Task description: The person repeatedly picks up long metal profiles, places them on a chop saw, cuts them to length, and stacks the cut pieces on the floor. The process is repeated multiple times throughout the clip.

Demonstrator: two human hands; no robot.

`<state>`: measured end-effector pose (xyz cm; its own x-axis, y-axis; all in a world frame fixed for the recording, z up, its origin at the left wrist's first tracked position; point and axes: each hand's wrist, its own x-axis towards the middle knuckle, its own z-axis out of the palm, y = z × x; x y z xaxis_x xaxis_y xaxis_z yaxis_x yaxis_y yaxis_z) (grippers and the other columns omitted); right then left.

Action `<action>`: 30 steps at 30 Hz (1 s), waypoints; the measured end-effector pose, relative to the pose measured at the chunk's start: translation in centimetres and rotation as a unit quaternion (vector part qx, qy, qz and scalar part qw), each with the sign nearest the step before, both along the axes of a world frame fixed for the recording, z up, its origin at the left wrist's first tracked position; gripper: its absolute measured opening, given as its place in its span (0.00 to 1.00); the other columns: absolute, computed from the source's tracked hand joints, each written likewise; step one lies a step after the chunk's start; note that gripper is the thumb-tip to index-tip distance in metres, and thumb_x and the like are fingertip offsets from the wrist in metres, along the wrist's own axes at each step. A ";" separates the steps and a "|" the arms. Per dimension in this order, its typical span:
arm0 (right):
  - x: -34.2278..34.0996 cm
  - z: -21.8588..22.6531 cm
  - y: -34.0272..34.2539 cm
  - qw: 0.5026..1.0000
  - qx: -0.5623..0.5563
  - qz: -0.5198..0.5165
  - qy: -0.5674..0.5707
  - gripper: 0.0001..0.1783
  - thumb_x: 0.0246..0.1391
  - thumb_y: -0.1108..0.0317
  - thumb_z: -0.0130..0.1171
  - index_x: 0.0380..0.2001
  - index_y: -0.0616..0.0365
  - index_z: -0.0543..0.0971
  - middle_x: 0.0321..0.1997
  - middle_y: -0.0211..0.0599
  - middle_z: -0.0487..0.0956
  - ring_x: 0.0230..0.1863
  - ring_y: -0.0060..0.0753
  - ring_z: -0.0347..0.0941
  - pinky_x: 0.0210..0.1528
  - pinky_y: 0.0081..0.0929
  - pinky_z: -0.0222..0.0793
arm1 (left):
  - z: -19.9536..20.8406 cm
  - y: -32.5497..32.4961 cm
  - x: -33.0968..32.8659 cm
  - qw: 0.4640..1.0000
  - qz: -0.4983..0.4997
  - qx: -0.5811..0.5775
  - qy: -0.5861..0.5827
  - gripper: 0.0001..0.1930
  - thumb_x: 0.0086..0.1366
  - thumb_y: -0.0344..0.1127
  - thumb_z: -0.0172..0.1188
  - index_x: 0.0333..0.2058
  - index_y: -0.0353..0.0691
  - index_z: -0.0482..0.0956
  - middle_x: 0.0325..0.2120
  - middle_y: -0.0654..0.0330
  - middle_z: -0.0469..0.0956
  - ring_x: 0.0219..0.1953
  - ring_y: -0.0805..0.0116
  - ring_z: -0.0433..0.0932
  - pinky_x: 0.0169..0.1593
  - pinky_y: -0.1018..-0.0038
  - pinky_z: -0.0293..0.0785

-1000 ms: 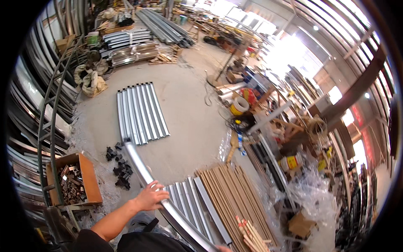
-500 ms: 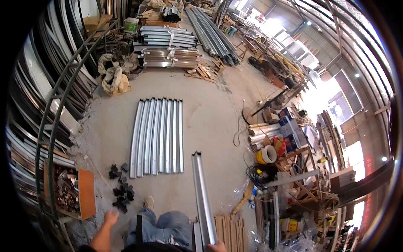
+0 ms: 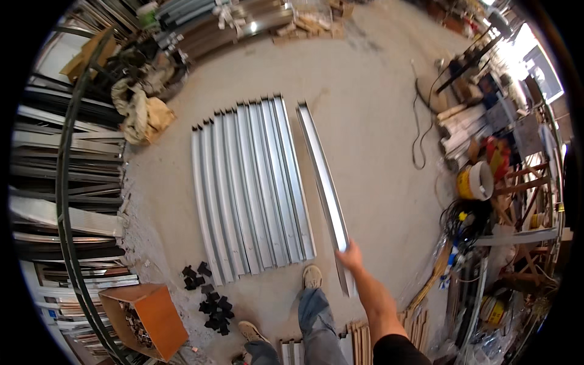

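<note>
The channel row (image 3: pixel 252 188) lies left of the single channel (image 3: pixel 329 196).

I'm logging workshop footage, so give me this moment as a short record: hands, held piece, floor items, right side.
Left hand: not in view
Right hand: gripping the near part of a long silver metal profile
Held profile's place: right of the row, apart from it; floor contact unclear
Floor: row of similar profiles laid side by side; small black pieces near its lower left
Lower left: orange-sided box
Right side: yellow-and-white bucket
</note>
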<state>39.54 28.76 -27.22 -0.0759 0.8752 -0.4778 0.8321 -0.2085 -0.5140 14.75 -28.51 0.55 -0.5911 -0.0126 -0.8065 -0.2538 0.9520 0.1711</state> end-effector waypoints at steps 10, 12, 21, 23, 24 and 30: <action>-8.6 -18.8 7.4 0.996 -0.083 0.023 0.006 0.54 0.40 0.56 0.78 0.70 0.63 0.68 0.54 0.59 0.81 0.54 0.57 0.79 0.58 0.48 0.76 | -2.3 5.3 1.6 0.992 0.030 -0.111 -0.044 0.28 0.68 0.47 0.59 0.60 0.34 0.77 0.52 0.44 0.83 0.56 0.50 0.80 0.62 0.57 0.73; -8.9 -21.1 7.6 0.998 -0.036 0.047 -0.024 0.55 0.41 0.52 0.80 0.70 0.62 0.67 0.60 0.60 0.78 0.61 0.59 0.76 0.64 0.47 0.73 | -1.7 5.6 0.7 0.991 0.019 -0.121 -0.048 0.28 0.69 0.48 0.58 0.60 0.34 0.76 0.52 0.45 0.83 0.56 0.51 0.80 0.62 0.57 0.73; 3.4 -18.7 -3.3 0.964 -0.188 -0.179 0.060 0.46 0.57 0.48 0.70 0.70 0.65 0.67 0.62 0.59 0.80 0.62 0.54 0.78 0.64 0.40 0.74 | 7.9 2.4 -3.1 0.985 0.002 -0.151 -0.080 0.28 0.72 0.50 0.55 0.62 0.36 0.76 0.53 0.47 0.82 0.57 0.53 0.79 0.64 0.58 0.71; 10.0 -17.2 -10.2 0.951 -0.208 -0.228 -0.025 0.41 0.59 0.49 0.67 0.68 0.65 0.71 0.54 0.53 0.85 0.53 0.50 0.83 0.55 0.42 0.79 | 9.1 1.0 -4.9 0.983 -0.017 -0.155 -0.096 0.28 0.73 0.50 0.55 0.62 0.36 0.75 0.53 0.48 0.82 0.57 0.54 0.79 0.64 0.58 0.71; 14.4 -17.6 -14.8 0.921 -0.234 -0.310 -0.021 0.37 0.61 0.50 0.66 0.66 0.64 0.73 0.51 0.50 0.85 0.49 0.46 0.84 0.50 0.41 0.79 | 9.2 0.5 -6.1 0.981 -0.031 -0.155 -0.111 0.28 0.73 0.51 0.54 0.62 0.36 0.75 0.53 0.48 0.82 0.58 0.54 0.79 0.65 0.58 0.70; 17.9 -5.9 -35.3 0.730 -0.312 -0.592 0.140 0.22 0.68 0.54 0.60 0.54 0.62 0.78 0.43 0.42 0.85 0.39 0.36 0.83 0.37 0.40 0.78 | 13.9 -7.6 -12.5 0.968 -0.100 -0.186 -0.137 0.28 0.76 0.52 0.52 0.63 0.37 0.75 0.54 0.49 0.82 0.58 0.56 0.78 0.66 0.58 0.69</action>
